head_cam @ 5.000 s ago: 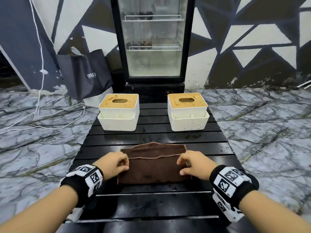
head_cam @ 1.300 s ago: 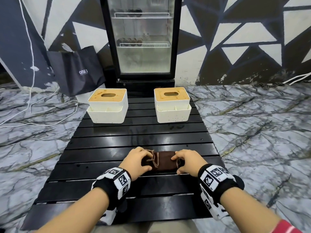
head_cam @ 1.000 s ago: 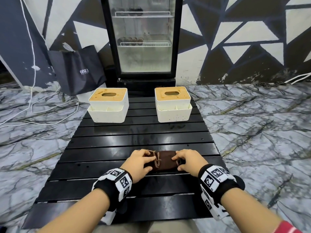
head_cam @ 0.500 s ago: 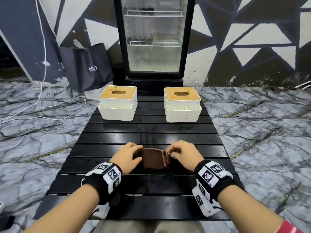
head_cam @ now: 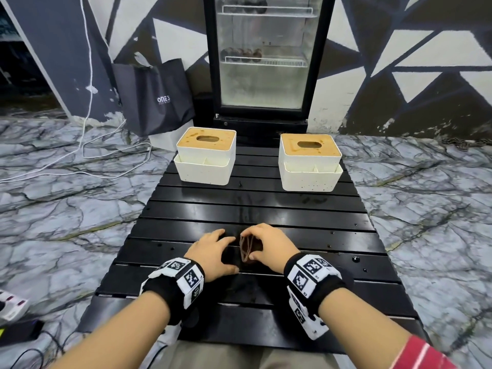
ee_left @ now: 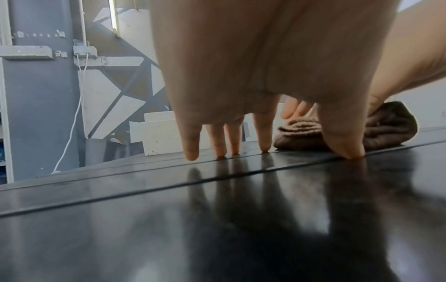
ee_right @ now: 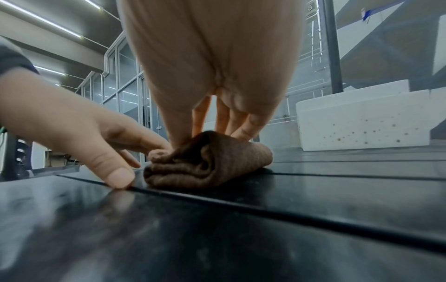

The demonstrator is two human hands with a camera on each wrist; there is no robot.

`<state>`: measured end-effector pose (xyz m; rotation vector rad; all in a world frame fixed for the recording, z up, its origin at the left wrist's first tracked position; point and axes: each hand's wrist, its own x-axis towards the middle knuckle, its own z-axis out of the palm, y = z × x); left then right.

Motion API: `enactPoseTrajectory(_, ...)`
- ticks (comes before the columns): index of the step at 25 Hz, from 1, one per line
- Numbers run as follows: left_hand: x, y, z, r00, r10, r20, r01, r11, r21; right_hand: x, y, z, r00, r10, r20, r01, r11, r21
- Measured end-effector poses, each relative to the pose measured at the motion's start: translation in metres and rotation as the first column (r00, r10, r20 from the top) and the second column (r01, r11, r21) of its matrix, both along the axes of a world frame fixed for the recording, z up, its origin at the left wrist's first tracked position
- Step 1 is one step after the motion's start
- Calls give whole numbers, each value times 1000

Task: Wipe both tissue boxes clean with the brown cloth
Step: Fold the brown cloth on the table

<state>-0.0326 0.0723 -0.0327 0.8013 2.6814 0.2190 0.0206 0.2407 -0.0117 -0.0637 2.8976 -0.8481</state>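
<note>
- Brown cloth (head_cam: 249, 249): folded into a small thick wad, lying on the near half of the black slatted table (head_cam: 255, 209), between the 2 hands.
- Right hand (head_cam: 269, 246): arched over the wad, thumb at its near edge and fingers curled down onto its top and far side, so it grasps the cloth; the right wrist view shows the thumb and fingers (ee_right: 226, 116) pressed into the folds.
- Left hand (head_cam: 213, 251): just left of the cloth, holding nothing. The left wrist view shows 4 straight fingers (ee_left: 192, 141) and the thumb standing tip-down on a table slat, the hand relaxed and released.
- Left tissue box (head_cam: 206, 159): white, with a tan top and an oval slot, at the far left of the table, well apart from the cloth.
- Right tissue box (head_cam: 310, 162): same make, at the far right; dark specks dot its lower front wall.
- Background: a glass-door fridge (head_cam: 262, 57) behind the table, a dark bag (head_cam: 154, 97) to its left, and a marble-patterned floor (head_cam: 66, 203).
</note>
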Motion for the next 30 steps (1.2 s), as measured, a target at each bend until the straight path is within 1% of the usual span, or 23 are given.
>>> enactPoseTrajectory(2,0,0,1,1000,0,4,0,1000,14,1,2,1,1000,10,5,-10,1000,7)
enactPoseTrajectory(4,0,0,2,1000,2,6,-2,1000,28,-1,5,4,996,88,8,-88,993,72)
enactPoseTrajectory(6,1,0,3,1000,4,8,-4,999,35,-3,8,7,979,178,97,-190,973,133)
enactPoseTrajectory(7,1,0,4,1000,3,9,-3,999,34,-2,9,6,972,186,146,-207,968,144)
enactPoseTrajectory(9,1,0,4,1000,4,8,-5,999,32,-1,9,3,974,129,187,-163,970,179)
enactPoseTrajectory(11,1,0,4,1000,7,11,-7,999,31,1,4,1,984,51,171,-89,971,221)
enactPoseTrajectory(13,1,0,3,1000,7,16,-7,1000,29,3,-1,3,986,1,167,-48,960,277)
enactPoseTrajectory(15,0,0,2,1000,4,19,-4,1000,22,4,-6,4,987,-7,161,-48,941,336)
enactPoseTrajectory(16,0,0,2,1000,-1,19,0,1000,13,5,-7,2,988,19,155,-74,931,357)
enactPoseTrajectory(18,1,0,0,1000,-12,14,12,1000,-13,7,-6,-4,981,86,174,-140,933,330)
enactPoseTrajectory(20,2,0,-1,1000,-12,12,12,999,-38,9,-2,-11,975,102,195,-150,957,248)
enactPoseTrajectory(21,2,1,-2,1000,-7,13,7,999,-47,10,1,-13,976,98,195,-143,963,231)
enactPoseTrajectory(23,5,4,-1,1000,13,17,-12,998,-55,15,6,-14,978,87,190,-134,959,250)
enactPoseTrajectory(26,13,14,2,999,37,31,-36,999,-28,30,17,-16,986,52,157,-94,958,272)
enactPoseTrajectory(30,36,40,1,999,-37,18,37,999,-20,57,42,-18,992,-16,127,-18,965,260)
